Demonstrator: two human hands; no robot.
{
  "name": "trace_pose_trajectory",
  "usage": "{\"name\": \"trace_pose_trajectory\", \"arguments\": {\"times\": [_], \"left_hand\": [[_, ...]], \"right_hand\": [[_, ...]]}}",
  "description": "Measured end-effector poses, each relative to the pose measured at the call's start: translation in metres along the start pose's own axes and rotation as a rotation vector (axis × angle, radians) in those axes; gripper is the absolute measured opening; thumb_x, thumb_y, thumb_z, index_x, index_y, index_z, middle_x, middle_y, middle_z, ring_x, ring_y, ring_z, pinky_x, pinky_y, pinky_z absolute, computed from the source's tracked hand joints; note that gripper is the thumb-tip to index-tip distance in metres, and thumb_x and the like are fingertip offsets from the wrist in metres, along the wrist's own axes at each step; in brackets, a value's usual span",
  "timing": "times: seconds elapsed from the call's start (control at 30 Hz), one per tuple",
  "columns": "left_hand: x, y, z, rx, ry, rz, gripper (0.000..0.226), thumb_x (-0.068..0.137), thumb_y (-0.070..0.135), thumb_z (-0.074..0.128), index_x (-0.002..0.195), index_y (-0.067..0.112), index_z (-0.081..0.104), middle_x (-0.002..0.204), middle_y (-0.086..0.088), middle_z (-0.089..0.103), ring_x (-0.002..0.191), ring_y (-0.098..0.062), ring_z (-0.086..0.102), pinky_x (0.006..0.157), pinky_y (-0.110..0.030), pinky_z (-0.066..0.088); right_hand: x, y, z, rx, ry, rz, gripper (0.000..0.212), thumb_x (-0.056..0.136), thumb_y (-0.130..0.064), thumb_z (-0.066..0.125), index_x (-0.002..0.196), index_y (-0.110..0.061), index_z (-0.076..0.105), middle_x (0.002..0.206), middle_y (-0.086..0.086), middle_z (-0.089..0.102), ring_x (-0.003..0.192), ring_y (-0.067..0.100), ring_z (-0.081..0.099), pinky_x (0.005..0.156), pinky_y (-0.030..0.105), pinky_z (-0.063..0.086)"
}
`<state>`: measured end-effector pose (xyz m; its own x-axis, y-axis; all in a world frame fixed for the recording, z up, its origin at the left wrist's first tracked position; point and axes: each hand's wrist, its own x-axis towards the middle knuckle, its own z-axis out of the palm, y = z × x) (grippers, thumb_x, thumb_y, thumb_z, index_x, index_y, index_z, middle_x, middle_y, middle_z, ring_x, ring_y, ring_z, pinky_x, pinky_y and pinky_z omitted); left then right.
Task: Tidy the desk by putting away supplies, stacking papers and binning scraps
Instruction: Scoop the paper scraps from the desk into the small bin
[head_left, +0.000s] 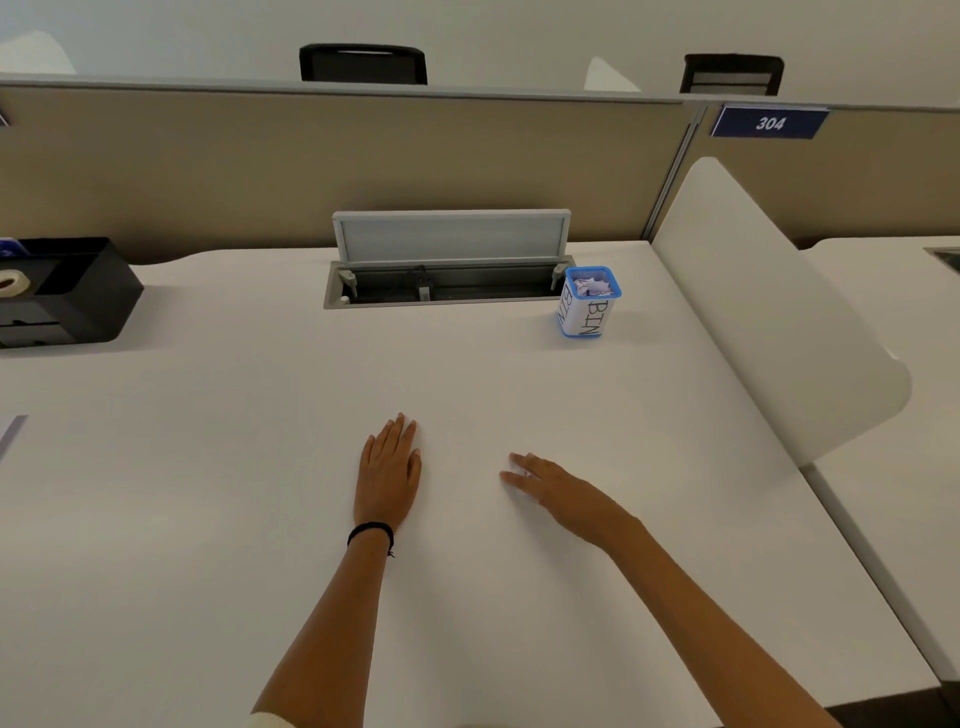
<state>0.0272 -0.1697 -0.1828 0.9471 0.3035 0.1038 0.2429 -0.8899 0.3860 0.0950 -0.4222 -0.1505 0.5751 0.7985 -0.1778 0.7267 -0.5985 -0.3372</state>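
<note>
Both the left hand and the right hand lie flat with straight fingers on the white surface, holding nothing. The blue bin, crumpled paper scraps inside, stands beside the open cable tray; a black organizer sits far left

The plain white table shows no pattern. Right of centre, the blue mesh bin cup wears a white label lettered BIN in black. At the left edge sits the black plastic organiser tray. On the beige fabric partition, the navy rectangular sign carries white digits.
</note>
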Motion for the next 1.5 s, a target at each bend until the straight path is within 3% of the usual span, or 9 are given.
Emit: {"name": "trace_pose_trajectory", "arguments": {"times": [0.13, 0.27, 0.37, 0.6, 0.83, 1.03, 1.17, 1.4, 1.5], "left_hand": [[0.0, -0.001, 0.001, 0.002, -0.005, 0.001, 0.045, 0.098, 0.019, 0.033, 0.142, 0.015, 0.03, 0.151, -0.003, 0.026, 0.14, -0.017, 0.02, 0.114, -0.03, 0.005], [0.001, -0.004, 0.003, 0.004, -0.005, 0.003, 0.046, 0.096, 0.024, 0.027, 0.142, 0.015, 0.031, 0.151, -0.003, 0.027, 0.14, -0.018, 0.022, 0.115, -0.033, 0.009], [0.002, -0.004, 0.004, 0.008, -0.003, 0.003, 0.059, 0.09, 0.036, 0.011, 0.141, 0.015, 0.032, 0.15, -0.003, 0.028, 0.139, -0.018, 0.024, 0.115, -0.033, 0.01], [0.002, -0.004, 0.005, -0.004, -0.007, -0.017, 0.063, 0.087, 0.04, 0.006, 0.142, 0.018, 0.029, 0.151, 0.0, 0.025, 0.14, -0.015, 0.021, 0.115, -0.03, 0.007], [0.005, -0.003, 0.006, 0.037, -0.017, -0.032, 0.063, 0.088, 0.04, 0.006, 0.143, 0.019, 0.027, 0.152, -0.002, 0.023, 0.141, -0.017, 0.018, 0.115, -0.032, 0.004], [0.009, -0.005, 0.01, 0.084, -0.032, -0.055, 0.062, 0.088, 0.041, 0.007, 0.145, 0.02, 0.022, 0.154, -0.003, 0.017, 0.142, -0.017, 0.014, 0.116, -0.036, 0.004], [0.01, -0.005, 0.01, 0.093, -0.026, -0.068, 0.059, 0.09, 0.04, 0.01, 0.144, 0.021, 0.024, 0.153, -0.002, 0.02, 0.141, -0.017, 0.017, 0.116, -0.037, 0.007], [0.011, -0.004, 0.01, 0.107, -0.019, -0.079, 0.055, 0.092, 0.037, 0.015, 0.144, 0.021, 0.025, 0.152, -0.001, 0.022, 0.14, -0.018, 0.02, 0.115, -0.038, 0.012], [0.012, -0.004, 0.011, 0.104, -0.017, -0.083, 0.055, 0.092, 0.037, 0.016, 0.144, 0.021, 0.026, 0.152, -0.001, 0.023, 0.14, -0.018, 0.022, 0.115, -0.039, 0.014]], "right_hand": [[-0.014, 0.0, 0.015, 0.001, 0.103, -0.019, 0.043, 0.1, -0.018, 0.033, 0.141, -0.028, 0.033, 0.152, -0.009, 0.023, 0.14, 0.008, 0.017, 0.113, 0.027, 0.021], [-0.021, -0.002, 0.024, -0.055, 0.229, -0.025, 0.042, 0.093, -0.047, 0.042, 0.132, -0.032, 0.045, 0.141, -0.014, 0.041, 0.131, 0.001, 0.032, 0.108, 0.022, 0.024], [-0.021, -0.005, 0.031, -0.045, 0.329, 0.01, 0.034, 0.094, -0.033, 0.046, 0.126, -0.024, 0.052, 0.131, -0.014, 0.048, 0.122, 0.003, 0.041, 0.102, 0.021, 0.032], [-0.016, 0.011, 0.028, -0.043, 0.4, -0.037, 0.034, 0.066, 0.007, 0.07, 0.092, -0.012, 0.062, 0.097, -0.003, 0.062, 0.085, 0.011, 0.058, 0.053, 0.024, 0.052], [0.016, 0.072, -0.009, 0.251, 0.561, 0.339, 0.017, 0.085, 0.002, 0.05, 0.09, -0.005, 0.065, 0.096, 0.007, 0.063, 0.089, 0.02, 0.059, 0.074, 0.017, 0.041], [0.061, 0.111, -0.076, 0.598, 0.882, 0.495, 0.011, 0.077, 0.007, 0.063, 0.084, 0.002, 0.07, 0.087, 0.019, 0.07, 0.072, -0.011, 0.06, 0.066, 0.002, 0.043], [0.104, 0.134, -0.127, 0.615, 0.959, 0.605, 0.02, 0.082, -0.008, 0.065, 0.099, 0.003, 0.068, 0.099, 0.02, 0.069, 0.084, 0.019, 0.063, 0.063, -0.003, 0.041], [0.155, 0.16, -0.178, 0.481, 0.829, 0.612, 0.029, 0.09, -0.018, 0.055, 0.112, 0.0, 0.06, 0.116, 0.018, 0.062, 0.103, 0.028, 0.061, 0.057, -0.006, 0.034], [0.169, 0.165, -0.183, 0.426, 0.614, 0.637, 0.034, 0.091, -0.021, 0.054, 0.12, -0.003, 0.055, 0.124, 0.018, 0.057, 0.109, 0.03, 0.057, 0.08, 0.011, 0.044]]}}
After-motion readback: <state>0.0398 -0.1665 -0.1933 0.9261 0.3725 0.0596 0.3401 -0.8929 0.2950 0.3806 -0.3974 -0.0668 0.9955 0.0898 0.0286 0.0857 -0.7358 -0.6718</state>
